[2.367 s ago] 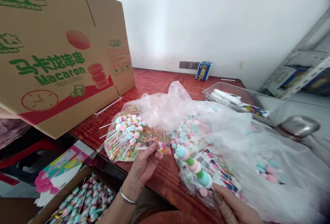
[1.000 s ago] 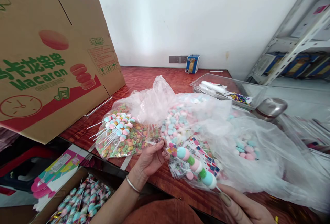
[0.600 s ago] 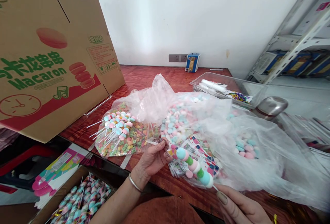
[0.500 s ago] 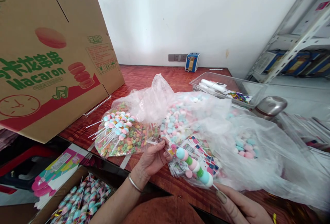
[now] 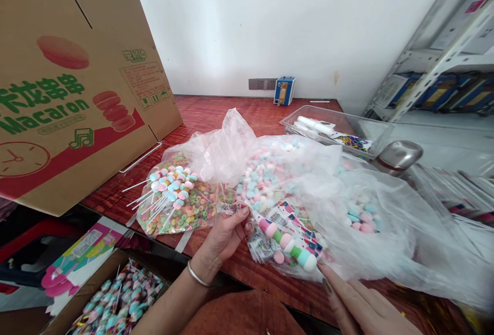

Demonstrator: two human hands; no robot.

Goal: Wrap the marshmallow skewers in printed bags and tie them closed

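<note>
1. While the left hand (image 5: 226, 238), with one silver bangle (image 5: 192, 273) at its wrist, pinched one clear printed wrapper (image 5: 228, 208) between thumb and forefinger, the right hand (image 5: 360, 299) pinched one thin stick between its fingers.
2. One candy skewer (image 5: 286, 243) slanted between the two sets of fingers, stick end at the right, far end at the wrapper beside the left; whether its tip lay inside or behind the plastic could not be told.
3. Soft, rounded pieces in pink, white and pale blue made it up, parted by two green rings; pink sat nearest the left fingers, blue and white nearest the right.
4. One loose pink ball (image 5: 278, 258) lay just below the skewer, between both hands' fingers.
5. Left of the left fingers, on the tabletop (image 5: 216, 103), one clear bag of coloured rings (image 5: 200, 212) bore one bundle of skewers (image 5: 173, 184), overlapping too much to count.
6. Beyond the right fingers stood one clear tray (image 5: 380, 142) and, farther off, one blue box (image 5: 284, 91).
</note>
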